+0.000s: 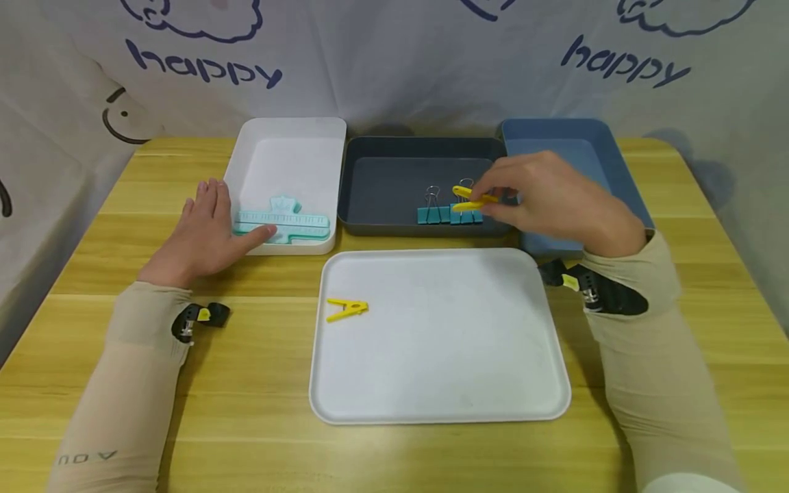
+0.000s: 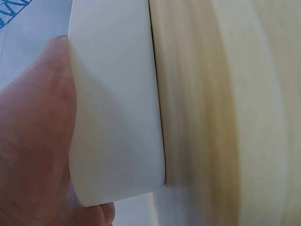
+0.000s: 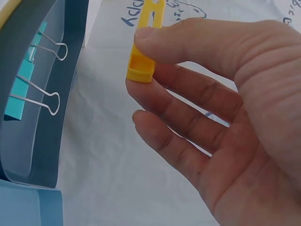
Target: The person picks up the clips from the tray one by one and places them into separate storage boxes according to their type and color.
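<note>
My right hand (image 1: 548, 198) pinches a yellow clothespin (image 3: 140, 70) between thumb and fingers, above the front right part of the dark grey tray (image 1: 388, 181). In that tray lie teal binder clips (image 1: 433, 216) with wire handles, partly covered by the clothespin in the head view. My left hand (image 1: 200, 236) rests with spread, fairly straight fingers against the front left corner of the small white tray (image 1: 283, 157). Its thumb reaches over the rim beside teal ruler-like bag clips (image 1: 283, 220). Another yellow clothespin (image 1: 348, 309) lies on the left side of the large white tray (image 1: 444, 349).
A blue tray (image 1: 570, 140) stands at the back right, partly behind my right hand and wrist. The three smaller trays stand in a row before a pale printed cloth (image 1: 419, 61). All the trays are on a wooden table (image 1: 246, 397).
</note>
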The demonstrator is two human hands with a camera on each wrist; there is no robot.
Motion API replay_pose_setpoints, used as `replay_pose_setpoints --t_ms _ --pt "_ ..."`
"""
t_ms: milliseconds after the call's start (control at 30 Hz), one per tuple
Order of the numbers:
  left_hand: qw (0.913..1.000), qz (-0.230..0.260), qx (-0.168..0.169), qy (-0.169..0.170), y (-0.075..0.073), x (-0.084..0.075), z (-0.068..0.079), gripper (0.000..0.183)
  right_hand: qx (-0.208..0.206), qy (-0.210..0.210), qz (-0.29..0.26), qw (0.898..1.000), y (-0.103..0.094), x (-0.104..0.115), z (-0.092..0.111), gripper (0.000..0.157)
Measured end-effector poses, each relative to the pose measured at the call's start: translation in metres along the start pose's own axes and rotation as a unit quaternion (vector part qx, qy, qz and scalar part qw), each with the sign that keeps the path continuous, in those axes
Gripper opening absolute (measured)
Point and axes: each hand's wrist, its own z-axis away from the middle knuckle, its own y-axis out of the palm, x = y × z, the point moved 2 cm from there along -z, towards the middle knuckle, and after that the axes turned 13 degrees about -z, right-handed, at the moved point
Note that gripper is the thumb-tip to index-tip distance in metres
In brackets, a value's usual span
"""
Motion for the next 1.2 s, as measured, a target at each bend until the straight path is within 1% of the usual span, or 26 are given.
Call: replay_pose_setpoints --t_ms 267,567,867,1200 --pt "1.0 -0.007 -0.002 -0.001 0.001 -0.001 -0.001 0.123 -0.007 0.013 0.002 1.0 -0.002 -0.007 0.002 0.021" --pt "1.0 -0.004 -0.006 0.0 0.0 -0.001 0.0 0.123 -0.027 0.017 0.011 0.999 -0.003 -0.018 0.001 0.02" --pt "1.0 -0.004 -0.004 0.001 0.0 -0.001 0.0 0.122 -0.029 0.025 0.014 0.999 -0.005 -0.025 0.002 0.021" --pt "1.0 -0.007 -0.005 -0.002 -0.001 -0.002 0.001 0.123 -0.029 0.041 0.005 0.999 -0.005 -0.031 0.003 0.019"
